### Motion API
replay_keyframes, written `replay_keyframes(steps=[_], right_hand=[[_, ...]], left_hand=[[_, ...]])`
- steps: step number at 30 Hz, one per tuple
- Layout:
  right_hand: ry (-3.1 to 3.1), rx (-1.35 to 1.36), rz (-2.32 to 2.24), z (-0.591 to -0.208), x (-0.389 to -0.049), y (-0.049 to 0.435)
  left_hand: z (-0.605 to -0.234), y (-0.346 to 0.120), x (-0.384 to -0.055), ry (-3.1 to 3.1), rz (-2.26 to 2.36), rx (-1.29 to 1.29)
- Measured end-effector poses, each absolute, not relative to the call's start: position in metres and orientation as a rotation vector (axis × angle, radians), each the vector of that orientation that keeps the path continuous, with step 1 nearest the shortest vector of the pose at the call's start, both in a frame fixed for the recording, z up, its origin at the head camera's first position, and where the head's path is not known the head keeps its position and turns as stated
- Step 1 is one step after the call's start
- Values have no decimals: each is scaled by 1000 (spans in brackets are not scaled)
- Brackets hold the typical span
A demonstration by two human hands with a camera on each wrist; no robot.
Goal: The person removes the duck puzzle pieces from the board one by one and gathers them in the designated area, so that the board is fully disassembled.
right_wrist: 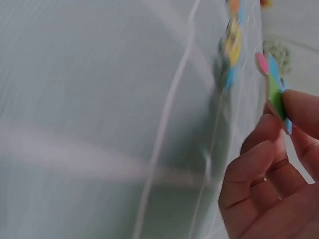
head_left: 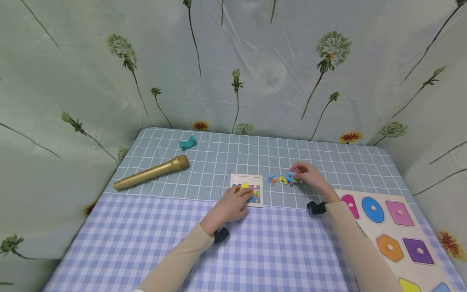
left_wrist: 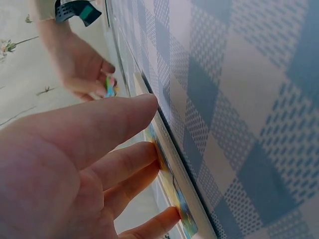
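Observation:
A small wooden puzzle tray lies near the middle of the table, with colourful pieces in its lower part and bare wood along its top. My left hand rests on it, fingertips touching the pieces inside. To the right of the tray, my right hand pinches a jigsaw piece between thumb and fingers. That piece shows green, blue and pink and is held tilted above the cloth in the right wrist view. Several loose jigsaw pieces lie between the tray and my right hand, one mostly yellow.
At the left lies a gold microphone, with a teal curved block behind it. A large shape board with knobbed pieces occupies the right side, partly under my right forearm. A flowered curtain stands behind the table.

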State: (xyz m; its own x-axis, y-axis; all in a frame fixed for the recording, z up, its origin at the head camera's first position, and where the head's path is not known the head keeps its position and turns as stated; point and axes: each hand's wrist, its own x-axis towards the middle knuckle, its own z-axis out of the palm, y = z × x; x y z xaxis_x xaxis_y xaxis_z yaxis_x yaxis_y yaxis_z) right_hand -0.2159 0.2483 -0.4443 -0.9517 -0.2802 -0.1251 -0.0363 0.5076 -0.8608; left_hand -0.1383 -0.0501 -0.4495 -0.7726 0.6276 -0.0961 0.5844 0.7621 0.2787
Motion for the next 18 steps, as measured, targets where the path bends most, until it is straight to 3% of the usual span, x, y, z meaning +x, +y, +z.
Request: replay_keyframes(steps=[18], right_hand=[[2885,-365,-759,-450,-211,245]], left_hand=[[-455,-67,-146,2685,539,1047]])
